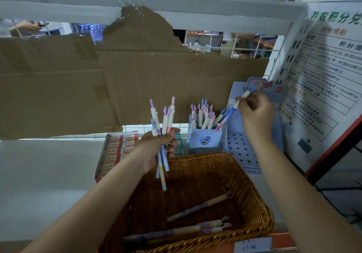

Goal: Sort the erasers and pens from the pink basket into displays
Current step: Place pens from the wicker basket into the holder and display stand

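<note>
A woven brown basket (252,190) stands in front of me with several pastel pens (197,207) lying in its bottom. My left hand (158,147) grips a bunch of pens (163,123) upright above the basket's far rim. My right hand (256,111) pinches a single pen (228,116) and holds it tilted, its tip just over the blue pen holder box (205,141), which has several pens standing in it. A tray of boxed erasers (115,151) sits on the shelf left of the holder.
A perforated blue display stand (242,147) with a cartoon header stands right of the pen holder. Torn cardboard (117,76) backs the shelf. A printed poster (329,88) hangs on the right. The white shelf surface (43,170) stretches out to the left.
</note>
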